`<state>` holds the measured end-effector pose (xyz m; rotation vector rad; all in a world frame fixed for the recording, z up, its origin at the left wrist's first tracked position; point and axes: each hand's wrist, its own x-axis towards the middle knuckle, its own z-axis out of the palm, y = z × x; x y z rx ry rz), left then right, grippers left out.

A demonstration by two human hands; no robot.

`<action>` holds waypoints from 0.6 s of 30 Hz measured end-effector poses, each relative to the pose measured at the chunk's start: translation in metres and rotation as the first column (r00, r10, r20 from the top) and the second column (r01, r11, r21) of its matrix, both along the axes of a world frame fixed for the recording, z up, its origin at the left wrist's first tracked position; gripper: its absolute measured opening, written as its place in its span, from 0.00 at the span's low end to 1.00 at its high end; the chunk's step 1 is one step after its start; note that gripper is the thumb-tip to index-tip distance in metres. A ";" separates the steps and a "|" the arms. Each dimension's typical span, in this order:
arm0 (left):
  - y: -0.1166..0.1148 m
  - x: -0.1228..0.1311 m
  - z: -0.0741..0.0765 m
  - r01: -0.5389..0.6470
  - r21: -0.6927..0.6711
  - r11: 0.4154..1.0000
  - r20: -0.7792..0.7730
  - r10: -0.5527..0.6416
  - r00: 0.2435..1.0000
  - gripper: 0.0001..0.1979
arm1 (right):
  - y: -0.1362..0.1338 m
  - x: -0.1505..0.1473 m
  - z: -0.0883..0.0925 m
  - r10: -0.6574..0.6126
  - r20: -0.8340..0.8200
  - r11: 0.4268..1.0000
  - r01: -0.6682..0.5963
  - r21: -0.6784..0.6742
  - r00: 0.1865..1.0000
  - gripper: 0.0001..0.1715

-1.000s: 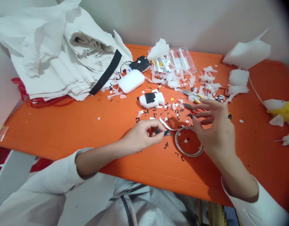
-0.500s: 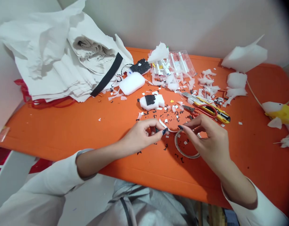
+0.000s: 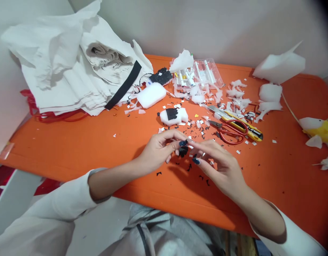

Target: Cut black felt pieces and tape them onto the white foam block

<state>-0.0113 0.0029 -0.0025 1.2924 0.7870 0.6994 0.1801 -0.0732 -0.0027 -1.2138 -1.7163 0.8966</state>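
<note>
Black piece (image 3: 183, 152) is hanging mid-frame, its long axis unclear; the left hand (image 3: 159, 149), nearer, is apparently pinching it, while the right hand (image 3: 221, 164) is holding thumb and forefinger parted just to its right.

Craft workspace of some kind, orange table (image 3: 100, 145) against a plain pale wall (image 3: 206, 25), red-handled scissors (image 3: 222, 128), yellow cutter (image 3: 250, 129), clear box (image 3: 219, 75) of markers (image 3: 209, 72), layered white sheets (image 3: 57, 83), scattered white scraps (image 3: 236, 92).
</note>
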 end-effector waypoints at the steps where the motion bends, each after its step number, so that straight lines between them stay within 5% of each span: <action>1: 0.000 0.000 0.000 0.004 -0.019 1.000 0.038 -0.003 0.999 0.13 | 0.000 -0.001 0.000 0.022 -0.072 0.999 -0.025 -0.044 0.997 0.26; 5: 0.003 0.001 0.002 0.052 -0.085 0.995 0.120 -0.042 0.992 0.15 | -0.001 -0.003 -0.001 0.114 -0.248 0.982 -0.148 -0.122 0.962 0.27; 10: 0.004 0.000 0.004 0.036 -0.064 0.997 0.099 -0.029 0.995 0.14 | -0.001 -0.003 -0.001 0.077 -0.093 0.996 -0.081 -0.039 0.993 0.30; 14: 0.004 -0.003 0.002 0.039 0.220 0.975 -0.016 -0.037 0.999 0.09 | 0.000 -0.001 0.002 -0.081 0.003 0.997 0.081 0.004 0.997 0.24; 18: 0.004 -0.003 -0.001 0.121 0.510 0.852 -0.151 -0.050 0.987 0.02 | 0.000 -0.002 0.003 -0.136 -0.003 0.990 0.136 -0.034 0.991 0.12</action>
